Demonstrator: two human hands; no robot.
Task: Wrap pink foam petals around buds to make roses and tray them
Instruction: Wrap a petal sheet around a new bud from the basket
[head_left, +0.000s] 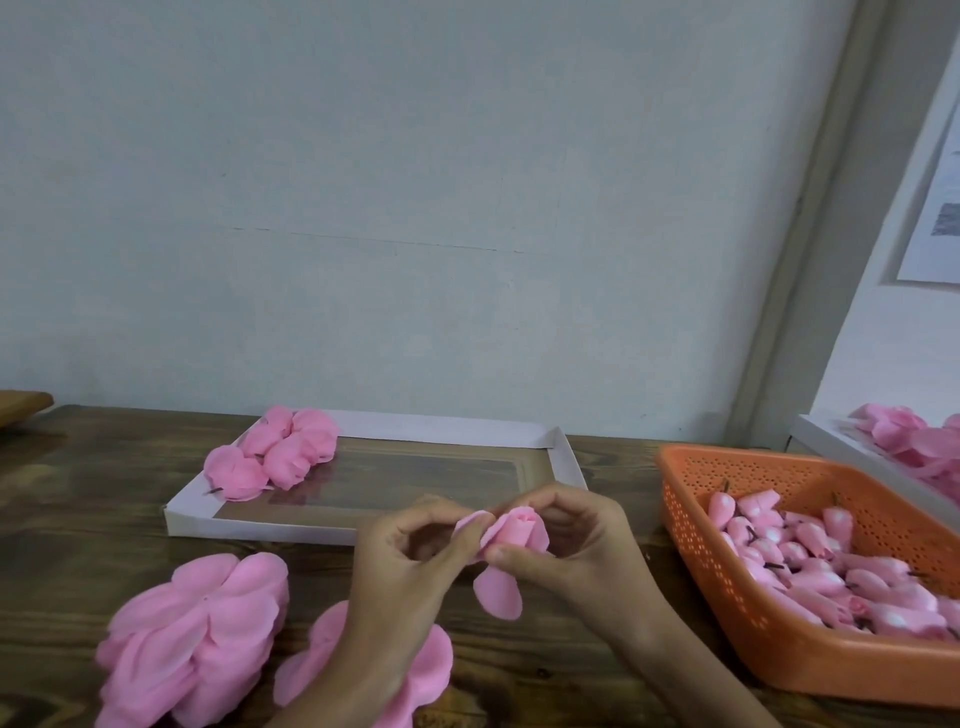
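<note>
Head view: few roses (275, 452) in tray (563, 457), basket (727, 597) full of buds (810, 561); early. Left hand (410, 551) pinches a petal (474, 524), right hand (576, 540) grips half-wrapped bud (517, 535).

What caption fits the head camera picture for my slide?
Left hand and right hand wrap pink petals around a bud, beside a tray of roses and a basket of buds.

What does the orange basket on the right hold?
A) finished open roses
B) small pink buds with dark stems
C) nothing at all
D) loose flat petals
B: the orange basket holds a heap of small closed pink buds, dark stems poking out between them.
</note>
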